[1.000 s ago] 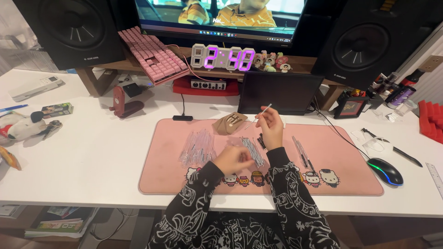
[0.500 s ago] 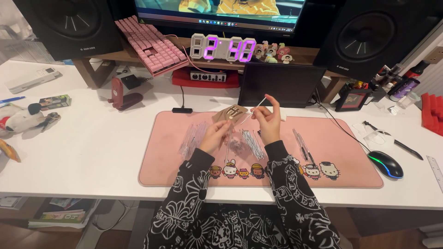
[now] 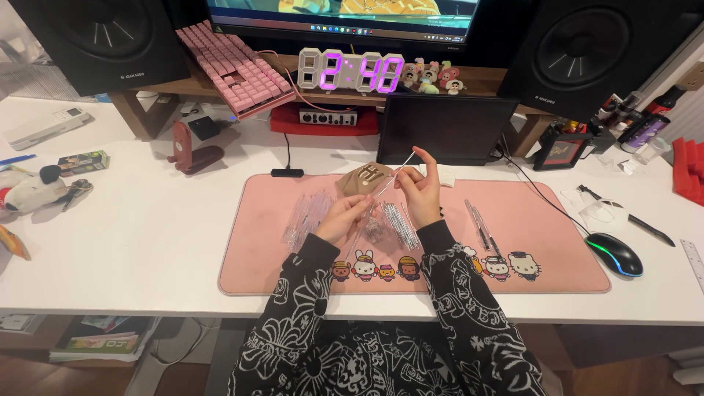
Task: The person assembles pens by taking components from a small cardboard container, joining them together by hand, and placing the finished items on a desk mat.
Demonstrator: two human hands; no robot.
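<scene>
1. Pink desk mat [image 3: 557,220] covers the middle of the white bench [image 3: 132,242], and both hands work above its centre
2. The left hand [image 3: 343,218] and the right hand [image 3: 422,192] share one thin clear sleeve [image 3: 387,183], slanted up to the right; each grip is pinched on it, the left at the lower end, the right near the upper end
3. Under the hands lies a loose heap of the same clear sleeves [image 3: 308,214], spread left and centre on the mat, with a tan pouch [image 3: 364,177] just behind
4. Open room: bare mat to the right of the hands as far as two pens [image 3: 480,224], and bare white bench to the left of the mat
5. Edges: the mat's front edge runs close to the bench's front edge; a dark tablet [image 3: 447,128] stands just behind the mat, and a mouse [image 3: 614,254] sits just off its right edge
6. Hard to make out: what the sleeve holds, and how many sleeves lie in the heap; the patterned cuffs hide both wrists
7. Cut off: the monitor [image 3: 345,15] at the top and both black speakers [image 3: 95,37] at the upper corners
</scene>
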